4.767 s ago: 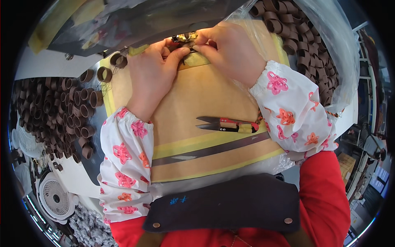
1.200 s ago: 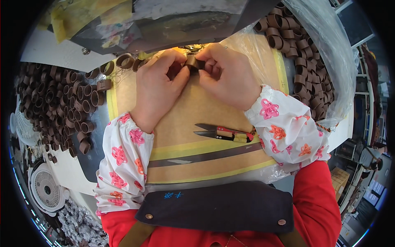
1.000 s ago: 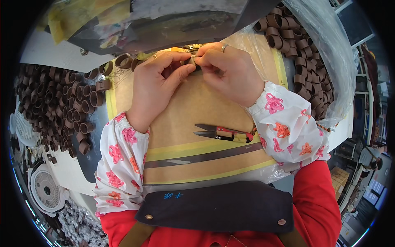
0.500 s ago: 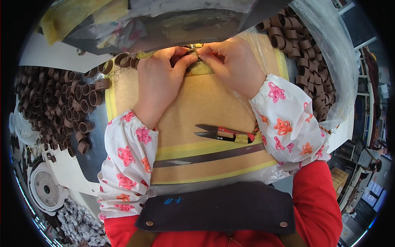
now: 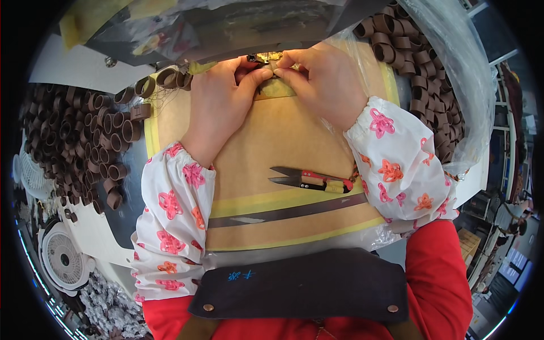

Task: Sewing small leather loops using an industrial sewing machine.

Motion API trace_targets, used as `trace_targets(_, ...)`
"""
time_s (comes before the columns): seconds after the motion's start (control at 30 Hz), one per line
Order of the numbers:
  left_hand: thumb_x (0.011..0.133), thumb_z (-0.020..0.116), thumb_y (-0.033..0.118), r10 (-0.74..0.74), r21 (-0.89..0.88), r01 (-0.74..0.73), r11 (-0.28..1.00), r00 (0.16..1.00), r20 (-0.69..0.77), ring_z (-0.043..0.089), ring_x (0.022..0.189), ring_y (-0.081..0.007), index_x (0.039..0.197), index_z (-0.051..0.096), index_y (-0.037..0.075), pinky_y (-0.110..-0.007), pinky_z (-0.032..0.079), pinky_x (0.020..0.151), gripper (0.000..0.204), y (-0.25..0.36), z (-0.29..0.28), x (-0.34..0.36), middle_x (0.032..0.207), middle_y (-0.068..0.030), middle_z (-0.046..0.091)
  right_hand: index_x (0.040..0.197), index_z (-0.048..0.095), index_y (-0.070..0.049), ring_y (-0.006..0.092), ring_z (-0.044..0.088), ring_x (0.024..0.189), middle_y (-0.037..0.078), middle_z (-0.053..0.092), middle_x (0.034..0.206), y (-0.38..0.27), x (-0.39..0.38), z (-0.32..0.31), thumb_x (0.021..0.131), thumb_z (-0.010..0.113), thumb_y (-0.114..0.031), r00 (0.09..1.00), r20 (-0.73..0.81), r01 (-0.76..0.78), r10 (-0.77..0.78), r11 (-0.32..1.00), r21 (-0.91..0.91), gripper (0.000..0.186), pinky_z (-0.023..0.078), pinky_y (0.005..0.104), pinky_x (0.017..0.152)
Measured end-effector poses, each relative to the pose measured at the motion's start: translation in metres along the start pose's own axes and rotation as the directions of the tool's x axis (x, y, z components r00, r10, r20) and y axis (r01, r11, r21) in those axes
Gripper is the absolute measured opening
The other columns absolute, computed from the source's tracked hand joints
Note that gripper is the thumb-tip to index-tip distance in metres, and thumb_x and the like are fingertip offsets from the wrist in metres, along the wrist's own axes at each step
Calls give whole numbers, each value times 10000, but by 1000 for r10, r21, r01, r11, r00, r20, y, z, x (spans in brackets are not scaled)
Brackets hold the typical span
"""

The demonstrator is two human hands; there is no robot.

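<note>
Head view: the left hand (image 5: 221, 105) and right hand (image 5: 333, 85) pinch a small dark piece (image 5: 273, 68) between them, mostly hidden; its long axis is unclear. Smooth brown rings (image 5: 73, 136) heap left, similar loops (image 5: 433, 93) right; nearer the wearer, metal snips (image 5: 312, 186) point left.

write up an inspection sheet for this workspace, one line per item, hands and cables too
Surface: tan board with yellow bands and a dark stripe near the person.
Job's things: left heap of brown loops; right heap of brown loops beside clear plastic.
Clutter: snips on the board, blades pointing left.
Hands: left hand and right hand meet at a lit metal fitting; grip mostly hidden.
Cables: nothing seen.
Surroundings: white fan at left, cardboard box at right.
</note>
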State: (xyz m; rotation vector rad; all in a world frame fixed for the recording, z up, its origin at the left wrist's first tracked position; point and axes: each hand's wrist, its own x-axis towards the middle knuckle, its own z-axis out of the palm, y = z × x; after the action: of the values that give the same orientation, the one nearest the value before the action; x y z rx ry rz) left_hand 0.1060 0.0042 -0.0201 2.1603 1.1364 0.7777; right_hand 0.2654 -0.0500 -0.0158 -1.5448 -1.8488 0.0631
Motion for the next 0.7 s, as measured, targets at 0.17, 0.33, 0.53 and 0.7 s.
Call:
trace_targets(0.17, 750, 670, 225, -1, 2, 1, 1000, 1000, 6, 507, 522, -80, 815, 639, -12, -240, 396, 508, 248, 0, -1, 0, 597, -46, 597, 745, 637, -51, 236, 516, 533, 99, 523, 573, 0, 2, -2, 727, 644, -168, 999, 44, 5, -4, 1000, -23, 118, 392, 340, 506)
trace_targets(0.33, 763, 661, 180, -72, -101, 75, 992, 997, 30, 451, 524, -32, 823, 634, -17, -208, 362, 488, 208, -7, -3, -1, 568, 11, 547, 725, 629, -54, 251, 513, 530, 103, 527, 553, -1, 6, 3, 730, 630, -162, 997, 49, 55, -55, 998, -10, 108, 394, 350, 507)
trace_targets(0.53, 774, 650, 135, -24, -46, 26, 999, 999, 26, 414, 532, -2, 834, 628, -24, -175, 331, 477, 172, -1, -1, -1, 570, 54, 504, 728, 622, -59, 255, 511, 553, 91, 527, 556, 2, 3, 2, 726, 629, -162, 998, 14, 61, -61, 998, -18, 104, 402, 356, 520)
trace_targets(0.7, 755, 665, 173, -77, -99, 81, 992, 996, 35, 452, 529, -31, 837, 632, -14, -204, 366, 494, 207, -7, -3, -3, 583, 6, 555, 734, 610, -52, 224, 515, 580, 75, 522, 597, 0, 3, 6, 720, 636, -137, 995, 1, 97, -97, 995, -20, 90, 401, 337, 525)
